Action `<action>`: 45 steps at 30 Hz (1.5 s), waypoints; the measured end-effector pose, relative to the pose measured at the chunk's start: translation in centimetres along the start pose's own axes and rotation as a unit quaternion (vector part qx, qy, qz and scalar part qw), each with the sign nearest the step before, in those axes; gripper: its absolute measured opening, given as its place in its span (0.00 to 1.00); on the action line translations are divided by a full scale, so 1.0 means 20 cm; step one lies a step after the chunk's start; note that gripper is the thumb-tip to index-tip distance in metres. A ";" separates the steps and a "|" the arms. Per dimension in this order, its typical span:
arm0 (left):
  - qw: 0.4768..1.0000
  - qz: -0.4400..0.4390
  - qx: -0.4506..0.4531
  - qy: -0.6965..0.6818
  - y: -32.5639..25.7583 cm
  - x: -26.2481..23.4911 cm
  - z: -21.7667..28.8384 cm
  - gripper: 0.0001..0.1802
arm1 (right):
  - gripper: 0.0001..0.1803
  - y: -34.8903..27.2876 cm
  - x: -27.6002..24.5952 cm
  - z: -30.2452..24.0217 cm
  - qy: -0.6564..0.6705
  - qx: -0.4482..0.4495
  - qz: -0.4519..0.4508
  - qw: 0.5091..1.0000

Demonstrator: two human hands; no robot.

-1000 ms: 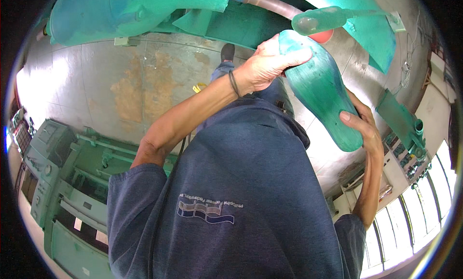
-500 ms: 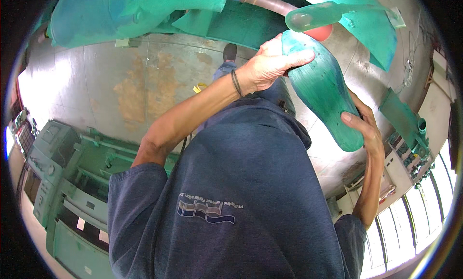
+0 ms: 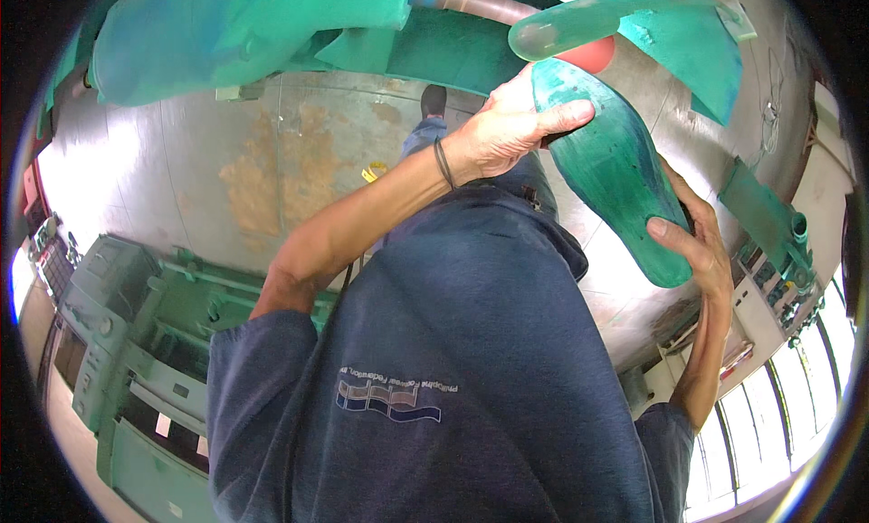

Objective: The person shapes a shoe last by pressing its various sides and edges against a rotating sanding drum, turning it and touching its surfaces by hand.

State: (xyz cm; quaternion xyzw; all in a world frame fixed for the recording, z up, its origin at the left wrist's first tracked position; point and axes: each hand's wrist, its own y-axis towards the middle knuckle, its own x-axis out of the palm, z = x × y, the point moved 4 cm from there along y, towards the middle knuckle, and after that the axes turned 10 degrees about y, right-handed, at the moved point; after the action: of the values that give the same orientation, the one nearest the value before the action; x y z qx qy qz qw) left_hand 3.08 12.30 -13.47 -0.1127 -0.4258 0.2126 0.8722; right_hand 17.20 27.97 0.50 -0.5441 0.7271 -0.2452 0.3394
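Note:
A green shoe sole (image 3: 611, 175) is gripped between my two hands, its broad face toward me and its surface streaked with darker and lighter patches. My left hand (image 3: 516, 129) is closed on its upper end, thumb pressed flat over the edge. Lower down, my right hand (image 3: 701, 238) grips the narrower end, with the thumb on the face and the other fingers wrapped behind, mostly hidden. Just above the sole's upper end is a rounded red part (image 3: 593, 54) of a machine. Whether the two touch cannot be made out.
A clear greenish shield (image 3: 561, 30) hangs over the red part. The teal machine body (image 3: 244, 34) stretches across the top, with a metal pipe (image 3: 471, 0). Another green machine (image 3: 136, 342) stands at lower left. A worn grey floor (image 3: 208, 152) lies below; barred windows (image 3: 778, 414) are at lower right.
Both hands and the sole have shifted slightly right in the view, while the machine above has slid a little left. The grip on the sole stays the same.

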 end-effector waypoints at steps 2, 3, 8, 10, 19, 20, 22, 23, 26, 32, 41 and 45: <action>1.000 -0.001 -0.003 -0.002 0.01 -0.02 -0.01 0.27 | 0.53 0.02 0.00 -0.01 -0.005 -0.007 -0.002 1.000; 1.000 -0.004 0.010 -0.029 0.00 -0.03 -0.01 0.27 | 0.52 0.04 0.01 0.00 -0.013 -0.014 -0.007 1.000; 0.999 0.011 0.013 -0.045 0.01 -0.15 -0.02 0.25 | 0.51 0.17 0.06 0.06 -0.022 -0.022 -0.022 0.999; 0.999 0.015 0.026 -0.042 0.03 -0.16 -0.02 0.25 | 0.51 0.19 0.04 0.07 -0.023 -0.014 -0.014 1.000; 0.999 -0.002 0.016 -0.043 0.00 -0.09 0.02 0.24 | 0.52 0.14 0.03 0.07 -0.026 -0.022 -0.013 0.999; 0.999 0.013 0.003 -0.035 -0.01 -0.10 0.02 0.24 | 0.52 0.14 0.04 0.07 -0.022 -0.028 -0.023 0.999; 1.000 -0.006 0.007 -0.028 -0.01 -0.09 0.04 0.25 | 0.53 0.12 0.04 0.06 -0.014 -0.026 -0.011 0.999; 1.000 -0.003 -0.003 -0.025 -0.01 -0.08 0.04 0.25 | 0.53 0.11 0.04 0.06 -0.004 -0.022 -0.019 1.000; 1.000 -0.004 -0.007 -0.019 -0.02 -0.05 0.04 0.27 | 0.54 0.07 0.04 0.05 -0.003 -0.016 -0.011 1.000; 1.000 -0.010 0.019 -0.008 -0.01 -0.01 0.04 0.28 | 0.53 0.04 0.03 0.07 0.030 -0.029 -0.011 0.999; 1.000 -0.002 0.006 -0.012 0.00 -0.05 0.01 0.26 | 0.52 0.06 0.03 0.08 0.028 -0.033 -0.006 0.999; 1.000 -0.006 0.020 -0.009 0.02 -0.08 0.00 0.25 | 0.50 0.12 0.02 0.09 -0.002 -0.035 -0.027 0.999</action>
State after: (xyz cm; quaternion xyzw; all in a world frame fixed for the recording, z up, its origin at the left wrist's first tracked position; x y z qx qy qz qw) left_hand 2.09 11.94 -14.71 -0.0911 -0.4300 0.2164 0.8718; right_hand 17.01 28.35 -2.39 -0.5757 0.7197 -0.2275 0.3143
